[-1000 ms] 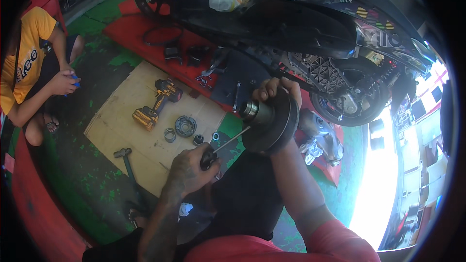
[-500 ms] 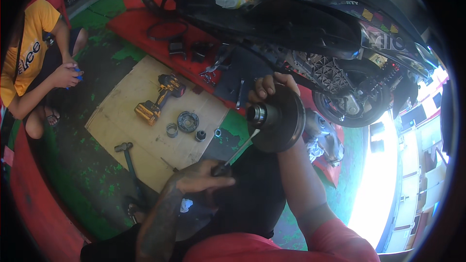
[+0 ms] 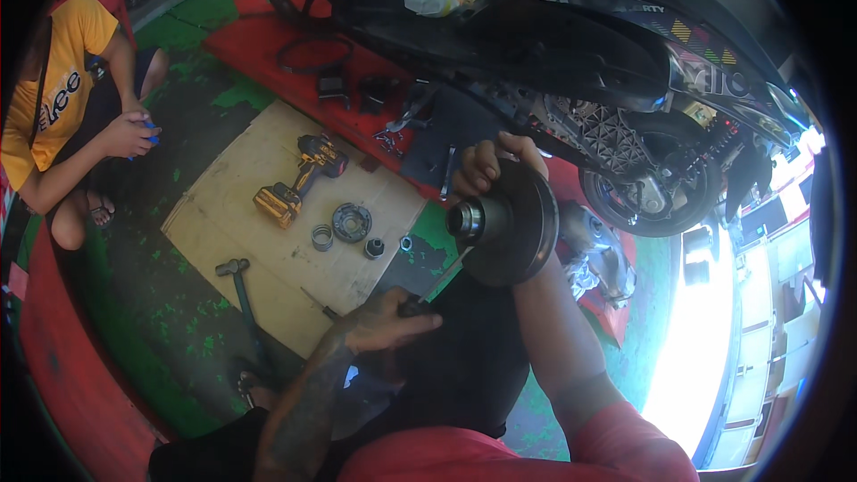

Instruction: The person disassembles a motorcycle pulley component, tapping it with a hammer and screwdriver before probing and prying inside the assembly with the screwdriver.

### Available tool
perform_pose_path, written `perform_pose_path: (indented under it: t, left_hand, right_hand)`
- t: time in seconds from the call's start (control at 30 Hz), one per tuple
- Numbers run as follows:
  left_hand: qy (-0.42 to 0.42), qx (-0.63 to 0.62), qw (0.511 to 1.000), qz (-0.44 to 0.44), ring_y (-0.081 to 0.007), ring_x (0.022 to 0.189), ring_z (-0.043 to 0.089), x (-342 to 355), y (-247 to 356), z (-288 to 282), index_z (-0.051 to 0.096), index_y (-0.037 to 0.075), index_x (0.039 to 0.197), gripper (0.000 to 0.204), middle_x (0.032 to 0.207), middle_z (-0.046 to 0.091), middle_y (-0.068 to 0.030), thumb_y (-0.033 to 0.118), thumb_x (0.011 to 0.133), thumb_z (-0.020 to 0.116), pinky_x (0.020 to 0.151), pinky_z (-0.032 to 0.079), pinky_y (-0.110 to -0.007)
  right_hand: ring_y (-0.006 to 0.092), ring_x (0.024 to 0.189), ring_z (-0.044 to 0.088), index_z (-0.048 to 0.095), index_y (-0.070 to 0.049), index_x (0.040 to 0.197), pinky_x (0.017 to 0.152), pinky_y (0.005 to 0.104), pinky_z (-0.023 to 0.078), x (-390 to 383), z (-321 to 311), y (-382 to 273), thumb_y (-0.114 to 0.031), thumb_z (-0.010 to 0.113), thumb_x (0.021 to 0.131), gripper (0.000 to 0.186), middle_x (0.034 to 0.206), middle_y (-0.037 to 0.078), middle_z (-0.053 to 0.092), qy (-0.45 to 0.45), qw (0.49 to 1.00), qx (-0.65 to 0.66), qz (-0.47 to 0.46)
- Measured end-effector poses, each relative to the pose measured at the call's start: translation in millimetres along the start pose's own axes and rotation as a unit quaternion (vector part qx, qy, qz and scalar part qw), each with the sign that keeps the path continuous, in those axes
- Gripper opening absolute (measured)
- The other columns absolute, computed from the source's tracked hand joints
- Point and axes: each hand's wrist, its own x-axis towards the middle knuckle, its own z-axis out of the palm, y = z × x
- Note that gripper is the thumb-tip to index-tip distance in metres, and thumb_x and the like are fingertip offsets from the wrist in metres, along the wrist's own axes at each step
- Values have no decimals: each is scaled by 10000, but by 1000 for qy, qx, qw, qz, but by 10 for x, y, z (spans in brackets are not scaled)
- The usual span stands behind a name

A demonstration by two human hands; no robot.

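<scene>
We see the left hand (image 3: 386,326) closed on a screwdriver (image 3: 435,287) whose tip reaches up to the pulley (image 3: 511,225). The right hand (image 3: 489,165) grips the pulley's top edge, holding it up. Left of the pulley, a drill (image 3: 299,180) lies on cardboard (image 3: 259,241); behind it stands a scooter (image 3: 571,54).

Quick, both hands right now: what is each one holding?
Left hand: closed on a slim dark-handled screwdriver.
Right hand: gripping the rim of a round dark metal pulley disc.

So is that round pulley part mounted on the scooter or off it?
Off. The right hand holds the round pulley part up in the air, apart from the scooter; the left hand points a screwdriver at it.
</scene>
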Motion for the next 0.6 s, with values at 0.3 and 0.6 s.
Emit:
perform_pose_path:
  t: [0.3,0.6]
  left_hand:
    - [75,132,987,55,-194,588,560,105,-178,-103,689,18,870,339,693,617,-24,352,924,692,625,464,-335]
    - [211,191,958,39,-251,605,629,89,-19,51,720,56,820,298,679,696,-60,331,920,660,638,495,-357]
  right_hand:
    - [167,585,504,562,-68,679,530,314,433,-13,17,-5,-333,419,999,440,635,59,518,-2,999,33,9]
    - [167,597,503,563,-67,682,530,305,432,-6,-8,-17,-326,413,1001,438,633,60,517,-3,1000,24,-9]
